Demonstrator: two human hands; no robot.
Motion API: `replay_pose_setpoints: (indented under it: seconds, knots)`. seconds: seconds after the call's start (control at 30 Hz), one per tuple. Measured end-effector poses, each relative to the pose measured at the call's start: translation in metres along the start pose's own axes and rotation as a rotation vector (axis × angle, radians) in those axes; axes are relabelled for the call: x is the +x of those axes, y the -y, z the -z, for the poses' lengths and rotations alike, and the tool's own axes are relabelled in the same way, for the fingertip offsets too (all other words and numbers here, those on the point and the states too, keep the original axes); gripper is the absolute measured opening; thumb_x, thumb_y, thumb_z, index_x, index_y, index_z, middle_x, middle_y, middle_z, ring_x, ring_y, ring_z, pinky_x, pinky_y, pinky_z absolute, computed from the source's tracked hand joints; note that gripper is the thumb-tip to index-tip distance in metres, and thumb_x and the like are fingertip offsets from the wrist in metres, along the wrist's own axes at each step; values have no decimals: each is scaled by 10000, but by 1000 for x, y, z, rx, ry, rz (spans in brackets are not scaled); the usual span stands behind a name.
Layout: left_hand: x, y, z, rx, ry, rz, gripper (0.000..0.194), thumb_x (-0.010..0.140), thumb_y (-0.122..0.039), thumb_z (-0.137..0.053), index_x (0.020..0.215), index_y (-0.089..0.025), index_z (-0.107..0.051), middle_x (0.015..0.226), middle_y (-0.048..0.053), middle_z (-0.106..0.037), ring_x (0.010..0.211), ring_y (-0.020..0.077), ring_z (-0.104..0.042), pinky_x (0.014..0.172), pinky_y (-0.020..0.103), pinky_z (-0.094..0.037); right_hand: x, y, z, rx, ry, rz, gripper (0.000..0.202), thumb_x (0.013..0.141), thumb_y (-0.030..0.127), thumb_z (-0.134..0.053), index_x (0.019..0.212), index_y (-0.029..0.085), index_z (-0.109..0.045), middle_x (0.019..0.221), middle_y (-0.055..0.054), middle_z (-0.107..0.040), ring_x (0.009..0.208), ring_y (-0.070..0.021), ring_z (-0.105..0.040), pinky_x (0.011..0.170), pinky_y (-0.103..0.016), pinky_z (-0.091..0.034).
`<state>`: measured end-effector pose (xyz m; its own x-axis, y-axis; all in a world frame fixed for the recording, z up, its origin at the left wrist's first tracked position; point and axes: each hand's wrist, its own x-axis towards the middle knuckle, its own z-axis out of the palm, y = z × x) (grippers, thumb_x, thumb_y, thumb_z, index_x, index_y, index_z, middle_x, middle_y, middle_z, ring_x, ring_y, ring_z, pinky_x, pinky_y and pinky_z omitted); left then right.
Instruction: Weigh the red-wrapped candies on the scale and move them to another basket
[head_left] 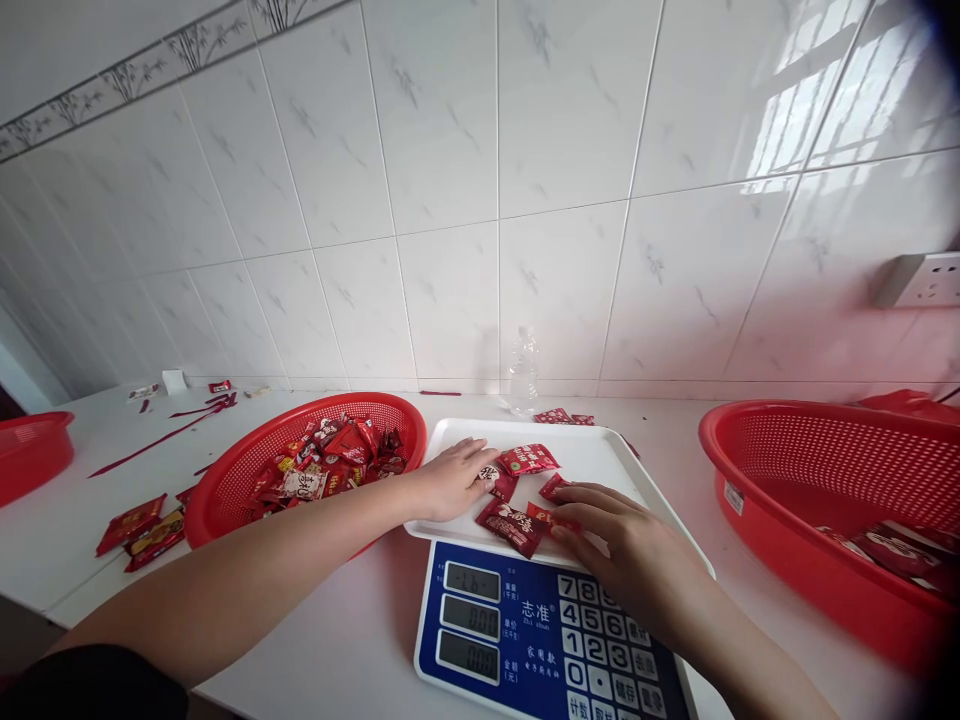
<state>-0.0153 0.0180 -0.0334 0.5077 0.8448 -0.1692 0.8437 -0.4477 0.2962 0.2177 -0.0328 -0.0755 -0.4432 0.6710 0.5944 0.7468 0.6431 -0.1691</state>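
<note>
A white tray (600,455) rests on a blue electronic scale (536,625), with several red candy packets on it. My left hand (455,480) lies over the tray's left side, fingers stretched out, beside a dark red packet (504,485). A bright red packet (529,459) lies farther back. My right hand (611,525) is on the right, its fingers curled down at a small red packet (553,487) and an orange-red one (553,516); the fingertips partly cover them. Between the hands, near the front rim, is a larger dark red packet (512,527).
Left of the tray stands a red basket (225,490) of wrapped sweets; another red basket (810,540) with packets is at right. A clear bottle (523,372) stands by the wall. Loose packets (131,525) and a red ribbon (142,450) lie at left.
</note>
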Motion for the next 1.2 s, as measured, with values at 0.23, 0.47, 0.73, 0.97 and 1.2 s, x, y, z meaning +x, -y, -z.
replay_pose_setpoints:
  seconds: [0.23, 0.47, 0.73, 0.97, 1.2]
  knots:
    - [-17, -15, 11, -78, 90, -52, 841, 883, -696, -387, 1537, -238, -123, 1618, 72, -30, 1476, 262, 28, 1186, 474, -110, 1, 0, 0, 28, -43, 2, 273, 935, 266, -459, 891, 241, -727, 1055, -48, -736, 943, -224, -703, 738, -380, -611]
    - [-15, -11, 3, 3, -36, -23, 778, 911, -638, -395, 1519, -198, -192, 1608, 124, -103, 1476, 273, -46, 1182, 459, -139, 1, 1, 0, 62, -78, -60, 288, 950, 305, -426, 970, 235, -705, 1020, -58, -742, 905, -219, -705, 744, -376, -596]
    - [-16, 3, 15, -36, -152, 7, 640, 950, -486, -386, 1486, -162, -258, 1588, 132, -199, 1465, 259, -140, 1180, 421, -163, 0, -2, -1, 106, -35, -219, 252, 938, 372, -457, 965, 265, -685, 985, -31, -741, 882, -221, -688, 721, -373, -562]
    - [-35, 81, 62, -208, -373, 315, 392, 909, -404, -419, 1227, -196, -513, 1331, 105, -575, 1197, 248, -549, 983, 350, -427, -1, -4, -4, 98, -41, -226, 275, 934, 417, -451, 954, 273, -685, 973, -24, -744, 865, -223, -691, 696, -364, -557]
    - [-56, 135, 50, -169, -156, 397, 225, 778, -376, -588, 900, -193, -633, 1022, 73, -713, 950, 244, -659, 797, 304, -497, -1, 0, -2, 52, -73, -191, 282, 926, 424, -455, 970, 278, -692, 950, -20, -754, 823, -215, -710, 653, -342, -568]
